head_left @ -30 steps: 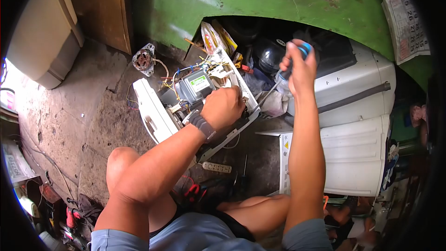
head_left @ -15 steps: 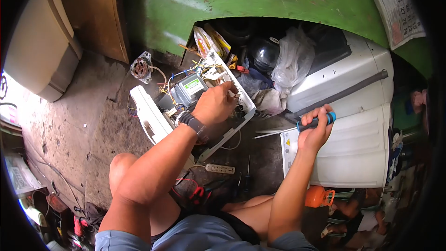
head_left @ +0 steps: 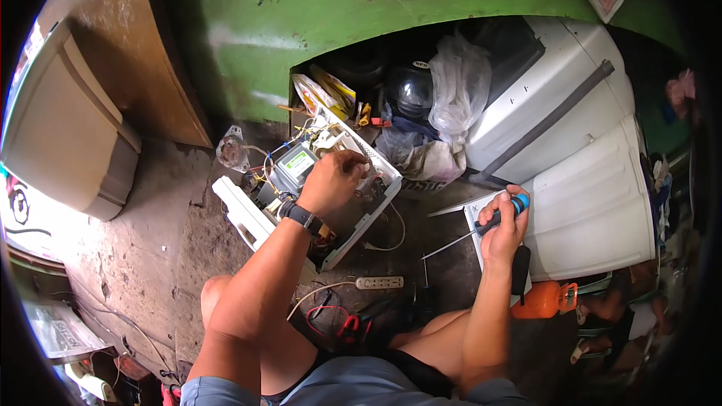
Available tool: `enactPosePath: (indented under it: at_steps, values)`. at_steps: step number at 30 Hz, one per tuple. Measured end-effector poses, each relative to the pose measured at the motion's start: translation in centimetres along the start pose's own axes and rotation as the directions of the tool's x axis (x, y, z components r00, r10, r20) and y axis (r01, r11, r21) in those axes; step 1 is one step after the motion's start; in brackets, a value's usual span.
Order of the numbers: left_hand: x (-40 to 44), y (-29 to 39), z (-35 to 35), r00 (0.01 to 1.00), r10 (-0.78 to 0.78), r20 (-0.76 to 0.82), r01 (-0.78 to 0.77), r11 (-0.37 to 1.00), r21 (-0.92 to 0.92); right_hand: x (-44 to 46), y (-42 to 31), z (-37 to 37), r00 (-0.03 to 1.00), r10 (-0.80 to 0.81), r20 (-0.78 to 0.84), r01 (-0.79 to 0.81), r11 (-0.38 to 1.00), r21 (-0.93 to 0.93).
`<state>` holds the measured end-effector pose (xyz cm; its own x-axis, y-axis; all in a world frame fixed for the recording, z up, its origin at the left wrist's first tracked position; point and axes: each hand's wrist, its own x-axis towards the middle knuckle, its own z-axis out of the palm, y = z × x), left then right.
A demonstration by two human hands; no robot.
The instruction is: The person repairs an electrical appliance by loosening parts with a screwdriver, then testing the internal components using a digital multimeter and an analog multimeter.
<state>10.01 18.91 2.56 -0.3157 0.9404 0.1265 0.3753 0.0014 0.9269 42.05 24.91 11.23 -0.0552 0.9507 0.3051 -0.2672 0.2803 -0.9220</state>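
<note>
An opened white appliance housing [head_left: 242,209] sits on the floor in front of me, its wires and parts exposed. Inside it is a grey box [head_left: 289,171] with a green-and-white label. My left hand [head_left: 331,180], wearing a dark wristwatch [head_left: 302,218], reaches over the housing. Its fingers are bent together near the right inner side; what they pinch is hidden. My right hand [head_left: 502,229] grips the blue-and-black handle of a screwdriver [head_left: 489,224], off to the right of the housing. The screwdriver's shaft points down and left, apart from the appliance.
A power strip [head_left: 380,283] lies on the floor before my legs, close to red cables [head_left: 350,325]. White panels [head_left: 590,203] stand at right, above an orange gas canister [head_left: 545,301]. A plastic bag [head_left: 459,98] and black helmet [head_left: 410,90] fill the green recess.
The camera view has shifted and turned. My right hand has tilted the screwdriver, so its shaft slopes more downward. My left hand stays at the housing, fingers bent.
</note>
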Motion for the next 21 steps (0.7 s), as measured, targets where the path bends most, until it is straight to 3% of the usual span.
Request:
enactPosePath:
  at_steps: [21]
  values:
    - [-0.3,1.0,-0.2,0.998,-0.049,0.037,0.049,0.999,0.011,-1.1,3.9,-0.2,0.993,0.104,0.047,-0.104,0.995,-0.009]
